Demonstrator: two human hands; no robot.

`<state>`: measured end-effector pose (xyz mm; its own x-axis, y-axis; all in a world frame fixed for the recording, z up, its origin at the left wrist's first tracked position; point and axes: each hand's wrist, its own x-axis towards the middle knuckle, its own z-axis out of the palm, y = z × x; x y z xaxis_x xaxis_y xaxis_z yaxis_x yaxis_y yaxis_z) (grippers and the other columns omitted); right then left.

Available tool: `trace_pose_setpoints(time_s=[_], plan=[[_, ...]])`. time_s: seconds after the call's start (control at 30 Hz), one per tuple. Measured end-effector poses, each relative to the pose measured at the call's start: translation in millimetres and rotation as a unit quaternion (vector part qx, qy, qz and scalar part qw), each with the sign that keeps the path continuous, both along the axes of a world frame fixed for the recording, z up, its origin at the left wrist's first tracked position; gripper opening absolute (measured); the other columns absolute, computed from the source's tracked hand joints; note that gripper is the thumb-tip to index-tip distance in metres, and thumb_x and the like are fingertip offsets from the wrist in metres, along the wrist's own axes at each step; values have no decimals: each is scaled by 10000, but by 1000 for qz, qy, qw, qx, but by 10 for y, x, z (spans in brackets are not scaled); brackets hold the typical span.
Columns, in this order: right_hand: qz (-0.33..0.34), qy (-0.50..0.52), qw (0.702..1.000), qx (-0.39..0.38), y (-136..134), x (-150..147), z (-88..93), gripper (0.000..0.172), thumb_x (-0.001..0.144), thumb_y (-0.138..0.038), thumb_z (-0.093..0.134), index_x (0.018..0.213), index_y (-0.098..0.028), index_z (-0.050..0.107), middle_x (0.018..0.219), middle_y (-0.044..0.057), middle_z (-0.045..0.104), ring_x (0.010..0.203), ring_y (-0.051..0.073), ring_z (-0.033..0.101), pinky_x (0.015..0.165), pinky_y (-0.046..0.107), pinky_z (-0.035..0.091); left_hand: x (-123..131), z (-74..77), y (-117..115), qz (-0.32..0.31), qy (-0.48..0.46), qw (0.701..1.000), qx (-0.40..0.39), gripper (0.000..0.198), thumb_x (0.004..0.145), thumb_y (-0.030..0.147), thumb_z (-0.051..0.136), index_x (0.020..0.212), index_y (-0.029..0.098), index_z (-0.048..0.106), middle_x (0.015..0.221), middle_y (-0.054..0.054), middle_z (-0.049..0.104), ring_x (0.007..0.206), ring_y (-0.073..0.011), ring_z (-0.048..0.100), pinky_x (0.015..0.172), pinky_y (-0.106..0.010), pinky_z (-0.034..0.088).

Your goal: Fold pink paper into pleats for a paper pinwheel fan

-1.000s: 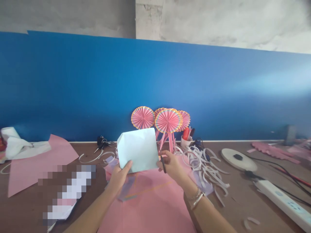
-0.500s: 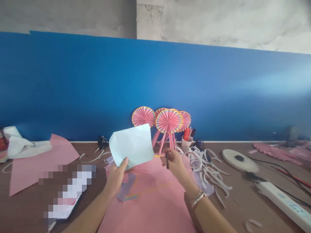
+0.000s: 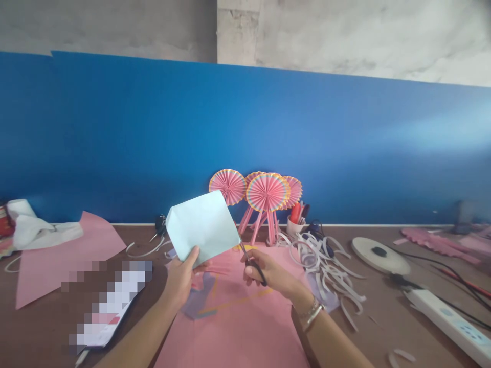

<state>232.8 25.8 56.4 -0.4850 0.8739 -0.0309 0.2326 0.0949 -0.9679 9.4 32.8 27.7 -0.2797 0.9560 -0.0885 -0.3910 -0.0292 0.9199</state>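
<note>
A pale blue sheet of paper (image 3: 203,227) is held up by its lower edge in my left hand (image 3: 184,276), thumb on the near face. My right hand (image 3: 268,273) grips a pair of scissors (image 3: 256,271) by the dark handles. The scissor blades point up and left, and their tips are at the paper's lower right corner; whether they have cut in I cannot tell. Beneath both hands lies a large pink sheet (image 3: 238,327) with purple and yellow paper pieces on it. Pleated pink paper rosettes (image 3: 267,192) on pink sticks stand behind the paper.
Curled white paper strips (image 3: 326,263) lie right of my hands, near a white cup with pens (image 3: 295,225). Farther right are a round white disc (image 3: 379,255) and a power strip (image 3: 452,319). Another pink sheet (image 3: 72,260) lies left. A blue partition (image 3: 153,138) stands behind.
The blue paper has moved slightly left and tilted. My right hand has lowered, and the scissors have swung from upright to pointing left, up to the paper's corner.
</note>
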Motion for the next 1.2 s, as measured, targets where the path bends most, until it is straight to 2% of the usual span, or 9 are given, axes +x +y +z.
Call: trace_pose_setpoints(time_s=[0.17,0.37,0.6,0.87,1.2], plan=[[-11,13,1000,-1,18,-26,-52,456,728,-580,613,928,-188,492,642,-4,619,589,135,597,536,240,401,3,-3,-13,-5,-1,1000,-3,188,757,209,671,918,128,617,738,-23,694,559,-161,677,578,-277,587],[-38,2,999,-2,33,-41,-86,403,742,-529,610,918,-188,487,616,-15,610,555,123,589,470,203,357,0,4,-25,0,22,1000,-13,180,765,234,666,902,123,627,746,-27,697,571,-162,686,568,-258,584],[-46,-6,999,12,36,-45,-88,421,741,-564,598,893,-188,485,608,-8,614,534,125,585,448,199,344,3,-7,-25,4,25,1000,-12,190,762,234,670,895,106,626,725,-41,701,608,-188,698,593,-279,593],[-43,-4,999,4,26,-52,-80,403,742,-549,601,891,-187,504,616,-12,606,541,122,588,455,197,349,5,-29,-3,21,20,999,-15,125,789,197,630,880,111,620,696,-32,699,551,-170,683,565,-277,585],[-61,-13,998,-10,36,-67,-93,387,737,-534,607,871,-187,501,586,-21,601,494,111,570,402,178,321,11,-28,-1,23,13,1000,-13,134,772,194,647,875,112,620,678,-33,703,539,-171,675,553,-278,581]])
